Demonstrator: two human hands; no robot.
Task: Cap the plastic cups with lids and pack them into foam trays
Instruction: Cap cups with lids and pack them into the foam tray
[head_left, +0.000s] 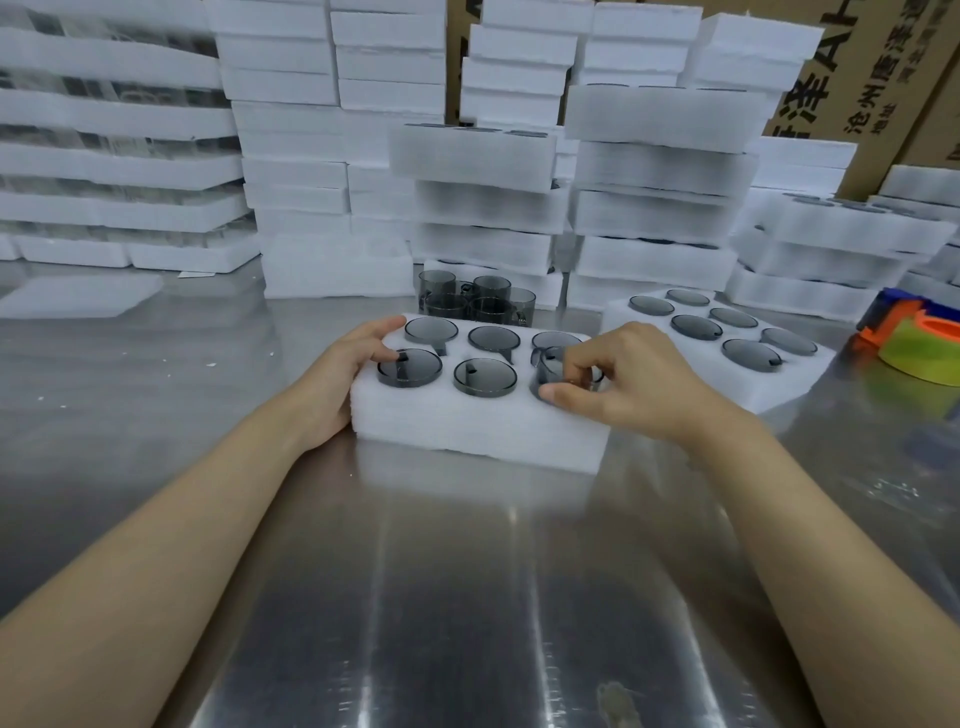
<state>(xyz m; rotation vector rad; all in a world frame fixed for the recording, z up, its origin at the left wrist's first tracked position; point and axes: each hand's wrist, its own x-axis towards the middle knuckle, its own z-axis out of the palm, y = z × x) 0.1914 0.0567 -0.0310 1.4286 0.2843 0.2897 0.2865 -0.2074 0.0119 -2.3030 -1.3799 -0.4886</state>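
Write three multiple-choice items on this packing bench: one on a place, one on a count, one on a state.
1. Where do the loose smoky-grey cups stand?
A) behind the near foam tray
B) in front of that tray
C) to its left

2. How many slots has the near foam tray?
A) four
B) six
C) nine

3. What is the right hand doing?
A) lying flat, holding nothing
B) pinching the front-right cup
C) curled into an empty fist

Answers:
1 A: they stand just past the tray's far edge.
2 B: there are two rows of three.
3 B: the thumb and fingers close on the cup's rim.
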